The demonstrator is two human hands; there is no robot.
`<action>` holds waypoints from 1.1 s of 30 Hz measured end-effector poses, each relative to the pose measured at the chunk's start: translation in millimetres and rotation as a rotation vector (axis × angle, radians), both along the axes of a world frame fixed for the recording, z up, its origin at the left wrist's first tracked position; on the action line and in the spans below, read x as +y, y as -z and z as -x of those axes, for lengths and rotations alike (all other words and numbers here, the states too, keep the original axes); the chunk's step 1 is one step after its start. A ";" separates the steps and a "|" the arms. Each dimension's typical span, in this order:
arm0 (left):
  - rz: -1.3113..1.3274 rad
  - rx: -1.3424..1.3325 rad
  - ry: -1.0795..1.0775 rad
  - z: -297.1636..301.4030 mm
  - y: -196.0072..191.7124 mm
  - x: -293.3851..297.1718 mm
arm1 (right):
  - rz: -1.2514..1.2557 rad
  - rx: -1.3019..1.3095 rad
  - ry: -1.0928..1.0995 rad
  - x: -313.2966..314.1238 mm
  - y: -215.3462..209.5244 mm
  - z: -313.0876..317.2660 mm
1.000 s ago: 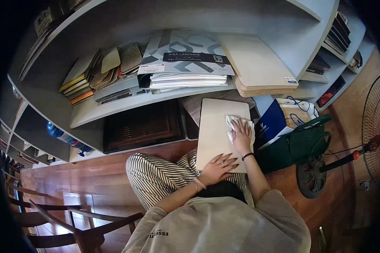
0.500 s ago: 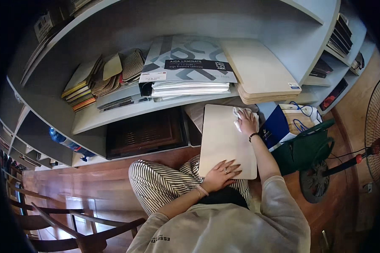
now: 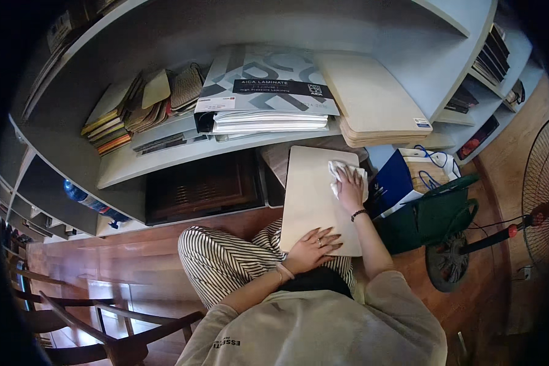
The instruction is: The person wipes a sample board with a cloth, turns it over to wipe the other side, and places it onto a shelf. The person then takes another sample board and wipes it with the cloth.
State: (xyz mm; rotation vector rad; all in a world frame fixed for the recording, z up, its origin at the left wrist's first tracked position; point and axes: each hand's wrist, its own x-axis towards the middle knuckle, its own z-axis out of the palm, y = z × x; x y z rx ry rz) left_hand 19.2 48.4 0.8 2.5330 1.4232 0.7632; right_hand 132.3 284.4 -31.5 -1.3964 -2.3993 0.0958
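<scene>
A pale cream rectangular board (image 3: 308, 198) with rounded corners rests across my lap, its far end reaching toward the shelf. Flat on its near edge lies my left hand (image 3: 312, 249), fingers stretched out and a ring on one of them. At the far right part of the board, my right hand (image 3: 350, 194) presses a crumpled white cloth (image 3: 335, 172) against the surface, fingers bent over it. Part of the cloth is hidden under that hand.
Above the board, a shelf (image 3: 158, 157) carries a thick grey binder (image 3: 265, 97), stacked pale boards (image 3: 378, 100) and sample books (image 3: 107, 116). To the right are a blue-and-white bag (image 3: 402, 180), a green bag (image 3: 436, 213) and a fan (image 3: 543, 189). A wooden chair (image 3: 128, 341) stands lower left.
My right hand has slid the cloth slightly toward me on the board. My left hand keeps its place on the near edge. The whole view has shifted a little.
</scene>
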 end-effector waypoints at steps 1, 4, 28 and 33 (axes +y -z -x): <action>-0.009 0.009 0.002 0.0 0.2 0.9 | -0.028 0.029 -0.033 -14.9 1.0 -5.6; -0.006 0.015 -0.002 3.5 4.6 -1.0 | -0.050 0.045 -0.069 -67.2 1.4 -15.3; -0.010 -0.027 0.007 1.1 4.7 -1.4 | 0.003 0.040 -0.077 -46.0 -1.7 -16.7; 0.005 -0.024 -0.002 1.2 12.2 -3.7 | 0.005 0.059 -0.120 -111.3 -11.0 -37.0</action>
